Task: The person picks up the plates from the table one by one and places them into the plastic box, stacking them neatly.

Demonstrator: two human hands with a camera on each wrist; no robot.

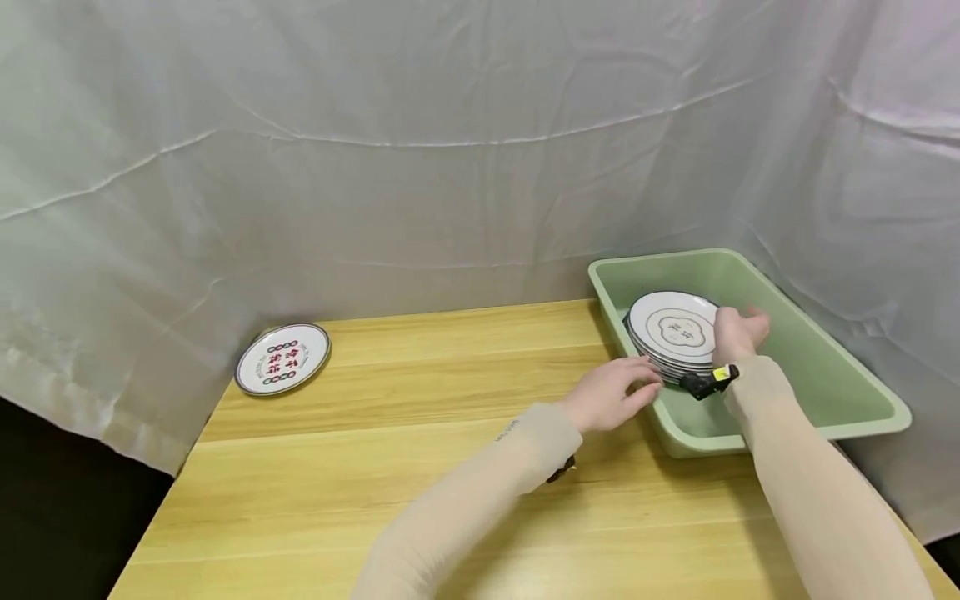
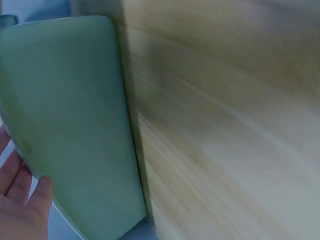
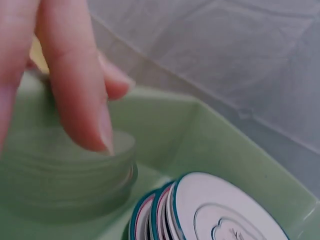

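A stack of several white plates (image 1: pixel 675 329) with dark rims leans inside a green plastic basin (image 1: pixel 832 358), along its left wall. My right hand (image 1: pixel 738 329) reaches into the basin at the stack's right edge. In the right wrist view its fingers (image 3: pixel 75 85) point down, apart from the tilted plates (image 3: pixel 225 210), with nothing between them. Under them is a blurred, greenish stacked shape (image 3: pixel 70 170). My left hand (image 1: pixel 615 390) is at the basin's left rim, fingertips right at the edge. In the left wrist view, its relaxed fingers and thumb (image 2: pixel 41 197) lie along that rim.
A single white plate (image 1: pixel 283 360) with red lettering lies at the far left of the wooden table (image 1: pixel 405 467), close to the back edge. Behind and around the table hangs a grey-white cloth (image 1: pixel 420 200). The basin stands in the right back corner, near the cloth.
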